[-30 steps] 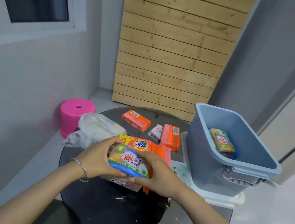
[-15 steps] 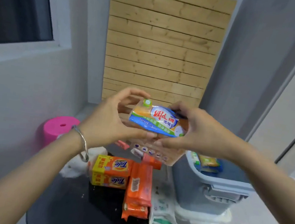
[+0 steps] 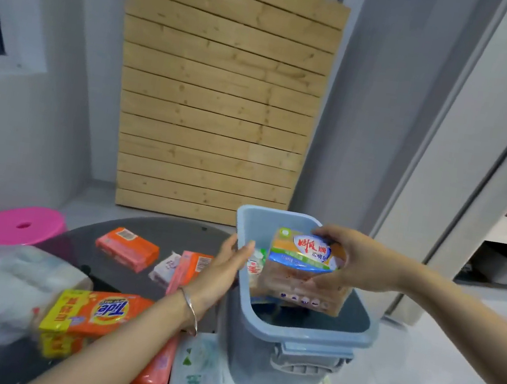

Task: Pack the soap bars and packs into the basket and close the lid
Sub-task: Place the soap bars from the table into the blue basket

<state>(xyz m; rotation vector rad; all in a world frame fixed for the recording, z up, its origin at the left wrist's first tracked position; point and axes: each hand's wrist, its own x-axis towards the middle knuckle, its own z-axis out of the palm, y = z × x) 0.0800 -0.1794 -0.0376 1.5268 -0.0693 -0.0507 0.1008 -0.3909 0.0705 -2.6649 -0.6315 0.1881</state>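
Dark glass desk (image 3: pixel 159 227), wooden slat panel (image 3: pixel 218 105) behind. Right grip (image 3: pixel 362 262) holds the soap pack (image 3: pixel 300 263) by its upper right end, over the open mouth of the blue basket (image 3: pixel 307 334). Left grip (image 3: pixel 226 263) wide, straight fingers against the basket's left rim. Tide pack (image 3: pixel 95 311) and orange bars (image 3: pixel 127 247) lie on the desk, left of the basket.

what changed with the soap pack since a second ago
The soap pack went up and right, into the basket mouth. The left hand let go and touches the basket rim; the right hand holds the pack alone. The Tide pack and orange bars stayed put.
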